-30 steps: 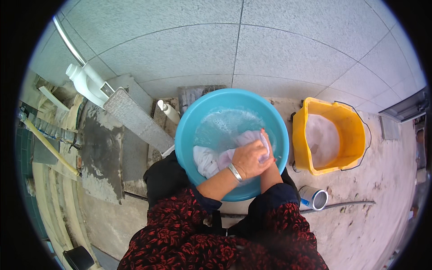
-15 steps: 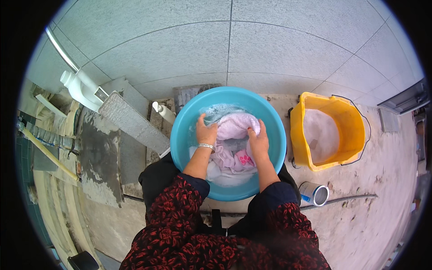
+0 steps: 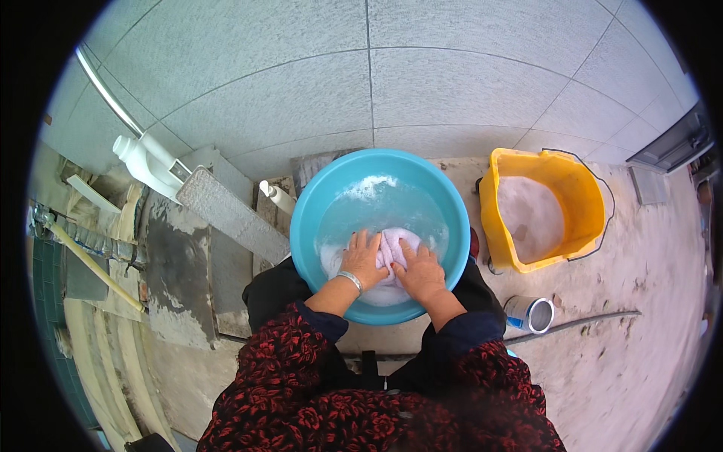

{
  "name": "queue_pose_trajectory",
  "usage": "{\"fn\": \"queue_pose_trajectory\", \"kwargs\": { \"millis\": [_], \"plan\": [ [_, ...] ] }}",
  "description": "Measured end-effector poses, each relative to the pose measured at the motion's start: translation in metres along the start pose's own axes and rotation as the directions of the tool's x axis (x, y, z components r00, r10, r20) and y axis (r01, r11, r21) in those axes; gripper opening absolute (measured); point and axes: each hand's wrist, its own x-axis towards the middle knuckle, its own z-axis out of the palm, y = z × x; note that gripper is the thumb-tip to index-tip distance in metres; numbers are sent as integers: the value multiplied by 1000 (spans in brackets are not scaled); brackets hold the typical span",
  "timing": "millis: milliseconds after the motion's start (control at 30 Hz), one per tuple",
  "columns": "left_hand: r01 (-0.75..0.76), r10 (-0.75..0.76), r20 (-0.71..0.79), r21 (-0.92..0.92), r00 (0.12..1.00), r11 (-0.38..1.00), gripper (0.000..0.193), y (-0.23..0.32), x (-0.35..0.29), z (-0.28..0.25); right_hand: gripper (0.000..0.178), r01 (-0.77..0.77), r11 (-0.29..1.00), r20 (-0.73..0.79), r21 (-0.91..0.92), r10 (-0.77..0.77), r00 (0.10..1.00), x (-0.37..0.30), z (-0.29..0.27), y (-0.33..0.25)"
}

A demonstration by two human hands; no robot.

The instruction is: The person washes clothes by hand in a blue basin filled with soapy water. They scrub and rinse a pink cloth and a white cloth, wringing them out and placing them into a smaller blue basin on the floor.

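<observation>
A round turquoise basin stands between my knees, holding cloudy, sudsy water. In its near half is a bunched pale pink cloth, wet and gathered into a lump. My left hand, with a bracelet at its wrist, grips the lump from the left, fingers curved over it. From the other side my right hand presses on the same cloth, thumb and fingers round its edge. Both palms face down, close together. White foam lies around the cloth and in a patch at the basin's far side.
A yellow bucket with greyish sudsy water stands right of the basin. Nearer me is a metal can beside a dark hose. On the left are a white pump bottle, a stone slab and a white jug. A tiled wall rises behind.
Both hands have moved nearer to me and closer together. The cloth, spread and partly lifted before, is now bunched low under them; its bright pink patch no longer shows.
</observation>
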Motion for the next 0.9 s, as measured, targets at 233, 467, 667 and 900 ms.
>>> {"fn": "queue_pose_trajectory", "kwargs": {
  "millis": [233,467,667,900],
  "plan": [
    [-40,-7,292,155,957,987,52,7,33,20,64,-28,993,134,-117,44,990,39,10,-9],
    [-142,61,335,224,940,964,26,-9,79,39,28,50,986,267,-156,-6,964,90,24,3],
    [-164,149,411,0,899,986,16,-34,102,46,30,4,999,111,33,-7,994,113,21,18],
    [-6,26,134,-143,991,990,26,-78,119,97,35,-94,801,-142,591,218,965,139,59,49]
  ]
}}
